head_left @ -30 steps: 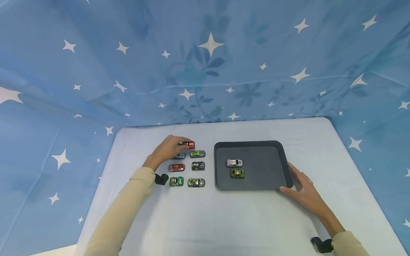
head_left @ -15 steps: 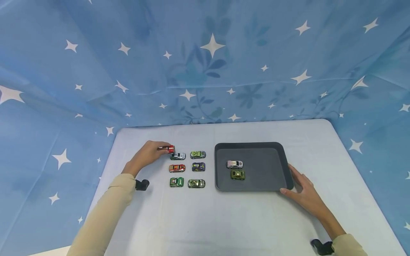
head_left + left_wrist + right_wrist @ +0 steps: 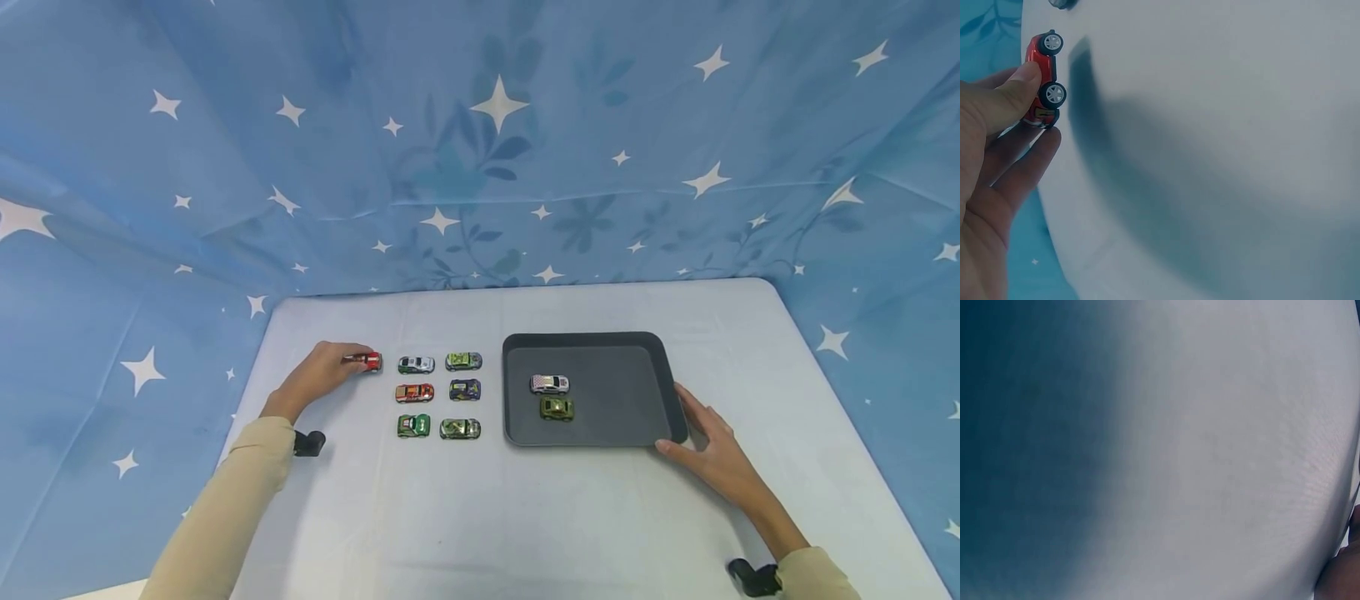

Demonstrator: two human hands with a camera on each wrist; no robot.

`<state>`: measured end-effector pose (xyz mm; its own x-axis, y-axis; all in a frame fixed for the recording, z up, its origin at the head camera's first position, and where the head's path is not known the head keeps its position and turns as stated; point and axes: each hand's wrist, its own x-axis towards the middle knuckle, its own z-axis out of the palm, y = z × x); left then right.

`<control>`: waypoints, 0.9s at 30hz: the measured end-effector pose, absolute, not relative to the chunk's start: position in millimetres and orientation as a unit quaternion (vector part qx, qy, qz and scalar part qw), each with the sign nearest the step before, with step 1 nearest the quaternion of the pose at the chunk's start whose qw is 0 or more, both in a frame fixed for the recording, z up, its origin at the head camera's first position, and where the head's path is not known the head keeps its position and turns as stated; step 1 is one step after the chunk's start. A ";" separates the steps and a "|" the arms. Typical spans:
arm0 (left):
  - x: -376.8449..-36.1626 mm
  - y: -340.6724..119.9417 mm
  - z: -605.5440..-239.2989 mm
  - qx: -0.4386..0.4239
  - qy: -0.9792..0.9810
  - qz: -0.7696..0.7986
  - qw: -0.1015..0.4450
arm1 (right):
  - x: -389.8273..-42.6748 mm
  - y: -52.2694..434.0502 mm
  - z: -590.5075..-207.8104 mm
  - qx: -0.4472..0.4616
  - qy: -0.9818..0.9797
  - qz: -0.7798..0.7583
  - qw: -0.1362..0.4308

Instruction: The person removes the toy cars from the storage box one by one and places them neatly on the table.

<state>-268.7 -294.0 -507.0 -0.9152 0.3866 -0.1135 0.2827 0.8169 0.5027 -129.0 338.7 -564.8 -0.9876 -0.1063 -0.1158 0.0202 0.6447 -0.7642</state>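
Note:
My left hand [image 3: 318,377] pinches a small red toy car [image 3: 368,361] at the left of the white table, just left of a grid of toy cars. The left wrist view shows the thumb and fingers [image 3: 1007,100] round the red car [image 3: 1045,75], its wheels toward the camera. My right hand [image 3: 708,450] rests with straight fingers against the front right corner of a dark grey tray [image 3: 637,425]. In the tray sit a white car [image 3: 549,384] and an olive green car [image 3: 557,408].
Several toy cars stand in two columns between my left hand and the tray, among them a silver one [image 3: 416,364], an orange one [image 3: 414,392] and a green one [image 3: 413,426]. Blue star-patterned cloth [image 3: 480,150] surrounds the table. The right wrist view shows only white tabletop [image 3: 1210,450].
My left hand has carried the red car leftward and slightly nearer, from above the grid's far row to a spot left of the silver car. The right hand stayed at the tray.

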 end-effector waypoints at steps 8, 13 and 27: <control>-268.7 -296.3 -516.8 0.174 0.947 0.243 0.115 | -129.4 337.9 -566.0 -0.031 0.907 -0.416 0.060; -269.9 -293.3 -520.6 0.178 0.946 0.243 0.116 | -129.9 337.7 -565.6 -0.031 0.907 -0.416 0.057; -269.1 -293.1 -526.1 0.188 0.945 0.240 0.117 | -129.6 338.1 -565.4 -0.021 0.902 -0.425 0.068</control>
